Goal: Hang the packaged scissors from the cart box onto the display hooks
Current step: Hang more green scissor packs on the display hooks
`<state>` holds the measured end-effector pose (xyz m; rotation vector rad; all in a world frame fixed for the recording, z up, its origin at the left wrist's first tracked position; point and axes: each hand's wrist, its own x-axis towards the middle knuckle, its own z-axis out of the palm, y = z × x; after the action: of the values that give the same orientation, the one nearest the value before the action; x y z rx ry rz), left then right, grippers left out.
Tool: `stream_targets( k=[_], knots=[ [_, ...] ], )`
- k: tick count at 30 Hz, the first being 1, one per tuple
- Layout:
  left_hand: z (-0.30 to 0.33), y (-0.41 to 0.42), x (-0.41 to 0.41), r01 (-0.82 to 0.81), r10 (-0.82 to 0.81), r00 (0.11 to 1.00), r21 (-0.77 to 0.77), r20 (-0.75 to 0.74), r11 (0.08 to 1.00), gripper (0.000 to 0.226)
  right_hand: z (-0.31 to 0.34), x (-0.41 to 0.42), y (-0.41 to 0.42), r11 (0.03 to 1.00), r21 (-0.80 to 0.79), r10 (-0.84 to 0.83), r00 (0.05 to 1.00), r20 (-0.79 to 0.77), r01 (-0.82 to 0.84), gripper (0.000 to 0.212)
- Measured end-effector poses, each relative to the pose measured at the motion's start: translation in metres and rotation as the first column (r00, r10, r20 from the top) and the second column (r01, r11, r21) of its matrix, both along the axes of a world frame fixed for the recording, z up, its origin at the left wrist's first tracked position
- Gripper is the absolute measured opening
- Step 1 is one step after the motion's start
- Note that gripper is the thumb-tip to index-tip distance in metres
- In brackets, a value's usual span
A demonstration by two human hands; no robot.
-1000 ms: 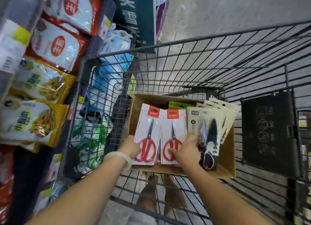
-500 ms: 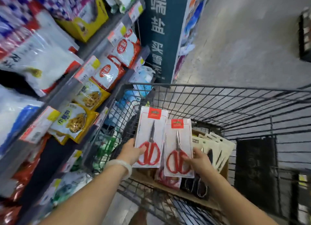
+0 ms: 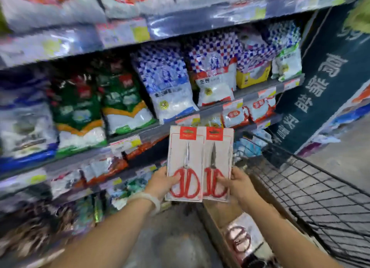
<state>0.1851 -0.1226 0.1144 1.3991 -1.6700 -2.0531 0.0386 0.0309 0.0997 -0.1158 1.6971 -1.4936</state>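
Note:
Two white cards of red-handled scissors are held upright side by side in front of the shelves. My left hand [image 3: 161, 182] grips the lower left edge of the left scissors pack [image 3: 185, 161]. My right hand [image 3: 238, 182] grips the lower right edge of the right scissors pack [image 3: 217, 163]. Below my right forearm the cardboard cart box [image 3: 215, 226] holds another red-handled scissors pack [image 3: 239, 238]. No display hooks can be made out in the blurred view.
Shelves [image 3: 140, 135] of bagged goods with price tags fill the left and top. The wire cart [image 3: 312, 189] stands at the lower right. A dark blue sign panel [image 3: 320, 91] rises at the right, with grey floor [image 3: 174, 245] below.
Both hands lifted the two scissors packs out of the cart box and carried them up and left. The view swung from the cart toward the shelves.

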Motion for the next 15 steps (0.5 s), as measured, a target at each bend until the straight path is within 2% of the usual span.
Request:
stream_targets(
  k=[3, 6, 11, 15],
  knots=[
    [0.014, -0.021, 0.066, -0.137, 0.136, 0.99, -0.049, -0.033, 0.989, 0.028, 0.009, 0.041, -0.046, 0.987, -0.029, 0.156, 0.986, -0.056, -0.158, 0.024],
    [0.028, -0.034, 0.145, -0.299, 0.295, 0.954, -0.068, -0.06, 0.952, 0.023, 0.025, 0.101, -0.089, 0.943, -0.05, 0.32, 0.939, -0.124, -0.328, 0.023],
    [0.052, -0.04, 0.296, -0.525, 0.517, 0.85, -0.063, -0.104, 0.849, 0.024, 0.062, 0.232, -0.136, 0.802, -0.089, 0.563, 0.797, -0.217, -0.591, 0.027],
    [0.071, -0.029, 0.422, -0.639, 0.624, 0.767, -0.095, -0.149, 0.763, 0.018, 0.086, 0.352, -0.156, 0.703, -0.105, 0.661, 0.701, -0.267, -0.703, 0.024]
  ],
)
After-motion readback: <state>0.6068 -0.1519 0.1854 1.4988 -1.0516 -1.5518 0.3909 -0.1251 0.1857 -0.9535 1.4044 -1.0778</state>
